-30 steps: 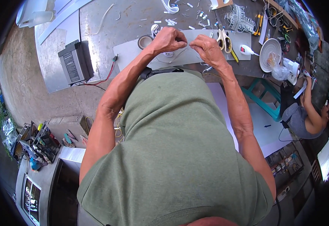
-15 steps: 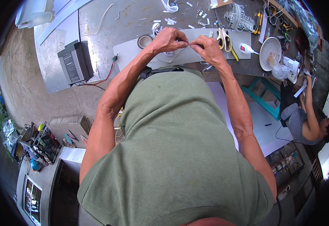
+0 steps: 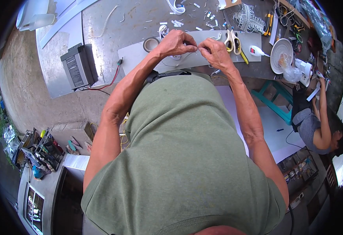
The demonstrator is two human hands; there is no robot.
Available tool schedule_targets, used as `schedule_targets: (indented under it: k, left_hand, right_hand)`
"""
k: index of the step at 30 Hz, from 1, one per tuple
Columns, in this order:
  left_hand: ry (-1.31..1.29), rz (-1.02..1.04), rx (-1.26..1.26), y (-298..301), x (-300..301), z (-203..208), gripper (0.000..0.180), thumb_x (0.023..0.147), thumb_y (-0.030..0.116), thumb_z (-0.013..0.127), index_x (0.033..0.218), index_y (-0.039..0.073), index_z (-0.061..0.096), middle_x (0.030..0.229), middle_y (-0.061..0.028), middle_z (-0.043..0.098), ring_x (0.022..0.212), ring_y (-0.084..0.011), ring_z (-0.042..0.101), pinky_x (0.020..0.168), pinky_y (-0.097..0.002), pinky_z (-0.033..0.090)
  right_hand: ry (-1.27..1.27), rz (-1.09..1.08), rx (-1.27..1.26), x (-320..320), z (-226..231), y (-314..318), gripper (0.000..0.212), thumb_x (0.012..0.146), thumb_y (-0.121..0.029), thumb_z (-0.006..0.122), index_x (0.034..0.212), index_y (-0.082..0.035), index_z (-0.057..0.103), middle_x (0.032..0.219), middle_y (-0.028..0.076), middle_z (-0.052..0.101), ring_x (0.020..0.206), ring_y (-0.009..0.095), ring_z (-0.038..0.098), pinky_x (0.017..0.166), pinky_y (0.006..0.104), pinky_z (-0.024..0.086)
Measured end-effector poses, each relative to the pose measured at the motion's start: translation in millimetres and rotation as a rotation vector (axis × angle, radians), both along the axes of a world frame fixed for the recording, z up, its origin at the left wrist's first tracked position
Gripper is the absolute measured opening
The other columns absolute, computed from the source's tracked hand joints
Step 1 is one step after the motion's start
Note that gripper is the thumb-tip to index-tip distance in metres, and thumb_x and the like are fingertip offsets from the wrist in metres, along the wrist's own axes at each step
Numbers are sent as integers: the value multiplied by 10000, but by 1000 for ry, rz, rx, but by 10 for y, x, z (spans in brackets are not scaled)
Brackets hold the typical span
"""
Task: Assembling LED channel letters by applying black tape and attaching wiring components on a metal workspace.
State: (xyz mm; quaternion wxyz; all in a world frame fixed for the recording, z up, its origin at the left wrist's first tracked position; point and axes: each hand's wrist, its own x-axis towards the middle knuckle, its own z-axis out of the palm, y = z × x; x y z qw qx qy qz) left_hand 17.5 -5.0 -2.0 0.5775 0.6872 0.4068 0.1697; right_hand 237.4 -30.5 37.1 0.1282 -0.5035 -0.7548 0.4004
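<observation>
From my remote station I am seeing the grey metal table (image 3: 138,29) spreading beneath and beyond my grip, with the pale flat sheet (image 3: 133,53) lying directly under both hands. My left hand (image 3: 176,42) and right hand (image 3: 217,54) are facing each other, nearly meeting, each pinching narrowly. The scissors (image 3: 233,38) are lying just right of the grip, close beside the right hand; the tape roll (image 3: 144,44) is sitting to its left, near the left hand. What looks like a thin strand (image 3: 197,48) is running between the two pinches, above the sheet; I cannot tell where its ends are. I am judging the step in hand to be fine two-handed work on that strand. The next move is probably calling for small, matched finger motions and a firm pinch.
</observation>
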Motion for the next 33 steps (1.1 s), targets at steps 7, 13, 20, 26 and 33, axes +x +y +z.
schedule_targets:
  k: [7,13,20,26,33]
  left_hand:
    - [6,62,99,-38,50,-19,257,758,276,753,922,83,794,807,-134,745,706,-289,707,672,-368,545]
    - [62,52,127,-61,77,-11,246,765,294,738,899,95,793,800,-131,740,700,-309,701,663,-385,543]
    - [37,9,124,-58,70,23,226,789,220,756,930,46,784,818,-133,742,697,-258,698,662,-353,541]
    - [23,-25,262,-86,72,-22,189,763,185,732,888,51,777,810,-123,723,744,-297,654,679,-397,512]
    - [41,-5,277,-142,92,-38,216,716,236,708,849,82,782,777,-129,714,746,-323,663,677,-417,518]
  right_hand:
    - [16,-67,-10,-42,-11,-65,116,878,-110,654,904,1,669,833,140,657,730,293,655,675,398,517]
    - [9,-87,-24,-40,-25,-86,118,887,-105,640,917,8,651,857,155,656,754,315,656,687,413,519]
    - [-24,-66,-55,-31,-28,-72,129,889,-115,636,924,9,646,870,164,660,776,326,664,708,424,522]
    - [-12,-59,-63,-26,-35,-75,159,876,-134,635,918,18,651,855,179,675,769,330,672,706,430,527]
    - [-13,-202,-345,-36,-8,-64,254,830,-196,644,918,34,706,846,182,718,771,258,694,721,378,539]
